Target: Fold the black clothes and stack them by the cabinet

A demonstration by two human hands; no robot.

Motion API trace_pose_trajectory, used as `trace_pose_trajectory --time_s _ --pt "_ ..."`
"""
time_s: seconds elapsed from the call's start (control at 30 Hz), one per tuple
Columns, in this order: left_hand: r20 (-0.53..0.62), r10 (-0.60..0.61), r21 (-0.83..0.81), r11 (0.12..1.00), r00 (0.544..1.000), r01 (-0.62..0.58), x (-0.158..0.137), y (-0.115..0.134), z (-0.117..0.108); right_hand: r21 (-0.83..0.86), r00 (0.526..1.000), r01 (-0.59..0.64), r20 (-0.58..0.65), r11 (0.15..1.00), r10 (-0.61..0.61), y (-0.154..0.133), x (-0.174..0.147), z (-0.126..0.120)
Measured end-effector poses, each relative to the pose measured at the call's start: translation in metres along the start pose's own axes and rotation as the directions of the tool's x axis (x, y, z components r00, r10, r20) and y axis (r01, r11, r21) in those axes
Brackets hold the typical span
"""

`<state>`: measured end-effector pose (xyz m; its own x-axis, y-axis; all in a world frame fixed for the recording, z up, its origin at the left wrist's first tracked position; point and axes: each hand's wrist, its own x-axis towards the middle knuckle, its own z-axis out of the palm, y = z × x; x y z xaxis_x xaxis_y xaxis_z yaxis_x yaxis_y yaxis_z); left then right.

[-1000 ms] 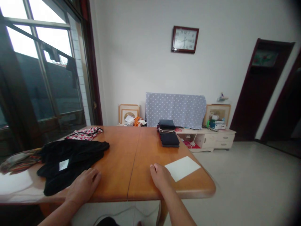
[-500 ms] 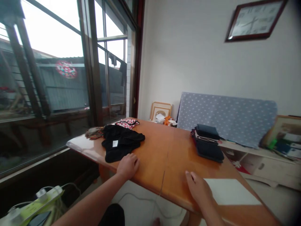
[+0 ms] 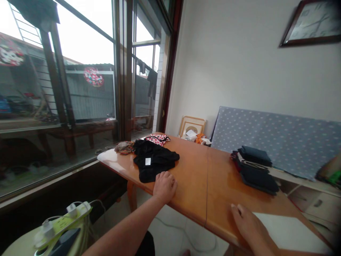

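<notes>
My left hand (image 3: 165, 186) rests on the near edge of the wooden table (image 3: 191, 170), its fingers curled in and no object showing in them. Just beyond its knuckles lies a black garment (image 3: 157, 165) with a small white label, spread out loosely. My right hand (image 3: 246, 222) is on the table's near right part, fingers folded and thumb forward, with nothing seen in it. Beside it, on the right, lies a flat white sheet (image 3: 290, 231). Farther back stands a stack of folded dark clothes (image 3: 257, 170).
A patterned brown cloth (image 3: 124, 147) and a red-and-white printed cloth (image 3: 160, 138) lie at the table's far left. A green power strip (image 3: 64, 224) with plugs sits low at the left. Behind the table are a blue dotted cover (image 3: 266, 128) and picture frames (image 3: 193, 124).
My view has turned left, so the whole scene sits farther right in the picture. Both hands stay at about the same places on the table; the clothes have not moved.
</notes>
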<state>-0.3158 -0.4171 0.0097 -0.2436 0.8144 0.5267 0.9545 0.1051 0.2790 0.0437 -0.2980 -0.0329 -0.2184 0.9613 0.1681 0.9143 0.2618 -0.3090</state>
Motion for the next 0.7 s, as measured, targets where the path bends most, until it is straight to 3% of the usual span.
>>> trace_pose_trajectory --time_s 0.2,0.33,0.43,0.5,0.6,0.7 --pt "0.060 -0.193 0.018 0.981 0.979 0.192 0.015 -0.024 0.000 0.004 0.999 -0.026 -0.020 1.000 0.026 0.005 0.000 0.008" --pt "0.115 -0.262 0.135 0.960 0.958 0.246 0.023 -0.054 -0.016 -0.009 0.998 -0.058 0.003 0.998 0.058 0.009 0.002 0.011" --pt "0.177 -0.259 0.114 0.964 0.950 0.242 0.022 -0.068 -0.029 -0.008 0.997 -0.078 0.008 0.997 0.078 0.008 0.002 0.007" --pt "0.184 -0.235 0.081 0.971 0.954 0.223 0.018 -0.065 -0.033 0.004 0.995 -0.099 -0.005 0.995 0.099 0.002 0.000 0.002" --pt "0.183 -0.163 -0.036 0.984 0.970 0.172 0.008 -0.043 -0.035 0.048 0.991 -0.132 -0.023 0.990 0.133 -0.020 -0.006 -0.004" --pt "0.166 -0.033 -0.359 0.929 0.986 0.091 -0.007 -0.006 -0.035 0.178 0.998 -0.055 -0.010 0.983 0.057 -0.063 -0.020 -0.001"
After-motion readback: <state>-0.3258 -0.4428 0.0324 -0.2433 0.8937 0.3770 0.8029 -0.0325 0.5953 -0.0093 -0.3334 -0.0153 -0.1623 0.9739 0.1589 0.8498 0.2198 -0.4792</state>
